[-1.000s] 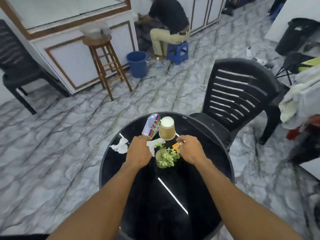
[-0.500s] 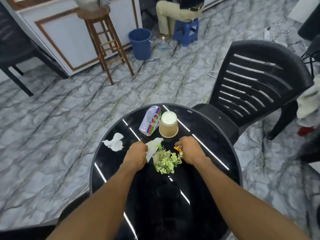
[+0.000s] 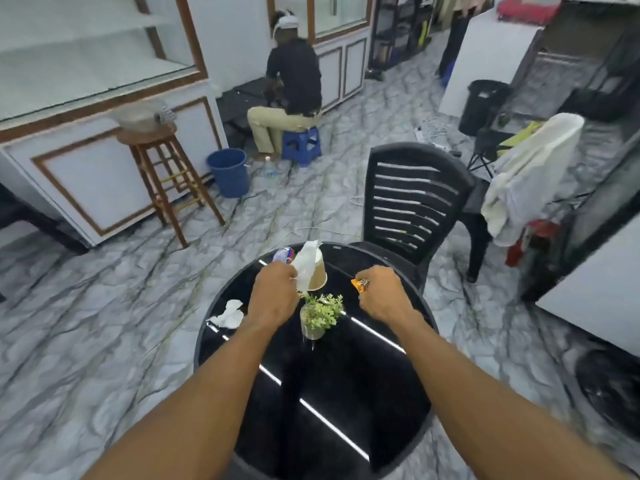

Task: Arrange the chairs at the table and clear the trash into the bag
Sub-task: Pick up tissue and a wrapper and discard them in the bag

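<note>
Off the black table, left hand has lifted a pinched paper scrap, right hand an orange wrapper, ready for bagging.

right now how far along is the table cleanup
Done: one black chair stands at the far side of the round table. In hand: the left hand holds a white napkin, and the right hand pinches an orange wrapper. Left: a crumpled tissue, a paper cup and a drink can are on the table, and no trash bag is in view.
</note>
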